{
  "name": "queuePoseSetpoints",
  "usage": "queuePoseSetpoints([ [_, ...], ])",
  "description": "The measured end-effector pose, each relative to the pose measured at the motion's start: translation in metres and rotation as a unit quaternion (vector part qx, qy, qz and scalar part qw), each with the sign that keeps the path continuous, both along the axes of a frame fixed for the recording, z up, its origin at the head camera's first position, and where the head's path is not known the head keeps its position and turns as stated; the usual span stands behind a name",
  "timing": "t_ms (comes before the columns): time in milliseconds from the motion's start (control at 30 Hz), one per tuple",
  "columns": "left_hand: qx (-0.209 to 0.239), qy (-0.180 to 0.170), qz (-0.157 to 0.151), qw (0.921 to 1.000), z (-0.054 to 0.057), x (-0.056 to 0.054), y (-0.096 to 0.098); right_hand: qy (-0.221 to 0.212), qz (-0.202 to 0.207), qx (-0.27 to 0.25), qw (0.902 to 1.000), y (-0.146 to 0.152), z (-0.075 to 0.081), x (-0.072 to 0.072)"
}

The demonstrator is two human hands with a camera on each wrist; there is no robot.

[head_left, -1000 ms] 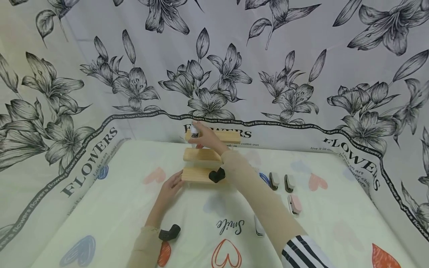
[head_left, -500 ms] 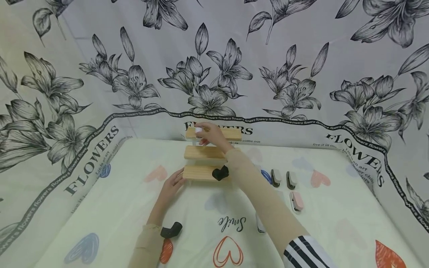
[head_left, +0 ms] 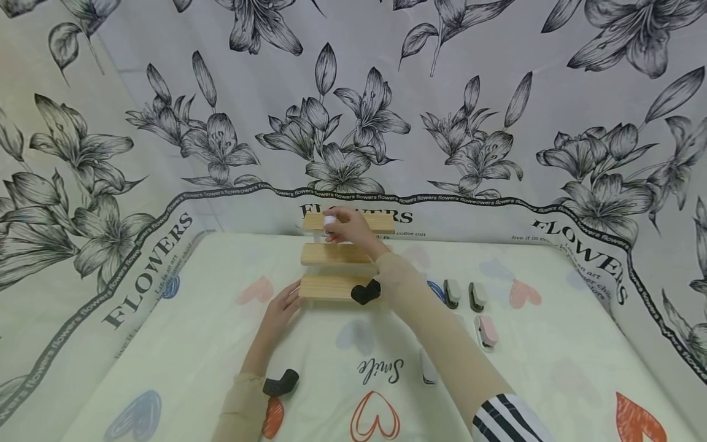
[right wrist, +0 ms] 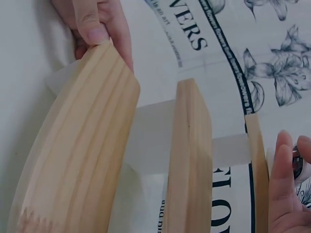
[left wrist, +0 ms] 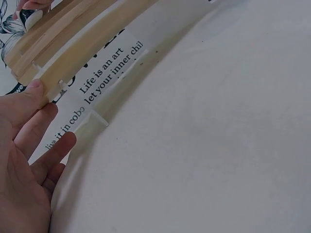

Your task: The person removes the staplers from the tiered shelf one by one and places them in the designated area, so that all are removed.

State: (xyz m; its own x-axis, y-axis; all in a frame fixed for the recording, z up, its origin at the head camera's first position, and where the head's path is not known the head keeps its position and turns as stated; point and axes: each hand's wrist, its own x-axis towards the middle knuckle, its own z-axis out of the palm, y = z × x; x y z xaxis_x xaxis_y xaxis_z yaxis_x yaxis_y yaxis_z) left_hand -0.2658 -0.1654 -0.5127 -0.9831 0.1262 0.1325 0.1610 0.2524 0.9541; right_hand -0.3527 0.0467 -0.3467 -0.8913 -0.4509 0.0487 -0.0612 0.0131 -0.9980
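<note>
A three-step wooden shelf with pale boards and clear side supports stands at the back of the table. My left hand (head_left: 283, 304) pinches the left end of its lowest board (head_left: 326, 286), thumb on top and the other fingers below or beside the edge. Over the left part of the top board (head_left: 381, 222), my right hand (head_left: 356, 229) holds a small white and black stapler (head_left: 329, 222) between thumb and fingers. Its white end faces me, and the fingers hide much of the rest. The middle board (head_left: 326, 253) carries nothing on its visible part.
Two light and dark mini staplers (head_left: 451, 294) stand right of the shelf, with a pink stapler (head_left: 487, 333) nearer me. A white stapler (head_left: 428, 368) lies partly behind my right forearm. A flower-print curtain (head_left: 469, 153) hangs behind the shelf.
The stapler, upright at the top board's left end a second ago, has tipped so its white end faces me. My right hand has shifted slightly right; my left hand keeps its grip.
</note>
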Motion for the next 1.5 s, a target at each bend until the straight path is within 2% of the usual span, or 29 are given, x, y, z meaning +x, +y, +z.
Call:
queuePoseSetpoints([
  [100, 0.011, -0.002, 0.000, 0.9999, -0.001, 0.000, 0.001, 0.006, -0.013, 0.007, 0.9999, 0.001, 0.001, 0.005],
  [267, 0.001, -0.003, 0.001, 1.0000, -0.001, -0.001, -0.001, -0.025, -0.045, 0.010, 0.9986, 0.004, -0.004, 0.007],
  [333, -0.007, -0.003, 0.001, 1.0000, -0.001, -0.002, -0.002, -0.037, -0.056, 0.008, 0.9977, 0.006, -0.011, 0.005],
  [500, -0.006, -0.016, -0.001, 0.9999, -0.004, -0.003, -0.003, -0.019, -0.089, 0.017, 0.9957, 0.012, -0.029, 0.004],
  [767, 0.018, -0.013, 0.005, 0.9997, -0.007, 0.001, -0.006, -0.011, -0.095, 0.054, 0.9940, 0.025, -0.049, 0.020],
  [867, 0.016, -0.004, 0.001, 0.9999, -0.007, 0.001, -0.005, -0.008, -0.088, 0.059, 0.9943, 0.038, -0.056, 0.034],
  [933, 0.011, 0.000, -0.002, 0.9999, -0.007, 0.000, -0.004, -0.008, -0.078, 0.060, 0.9951, 0.048, -0.052, 0.049],
  [1067, 0.000, 0.004, -0.009, 1.0000, 0.012, 0.008, 0.001, -0.014, -0.075, 0.062, 0.9952, 0.064, -0.040, 0.085],
  [1167, -0.003, 0.002, -0.015, 0.9999, 0.027, 0.016, 0.004, -0.020, -0.072, 0.050, 0.9960, 0.078, -0.046, 0.104],
  [1367, -0.004, 0.007, -0.006, 1.0000, 0.026, 0.015, 0.002, -0.017, -0.033, 0.019, 0.9991, 0.108, -0.066, 0.130],
  [1500, 0.004, 0.005, -0.014, 0.9999, 0.011, 0.007, 0.000, -0.011, -0.025, 0.023, 0.9994, 0.129, -0.076, 0.150],
])
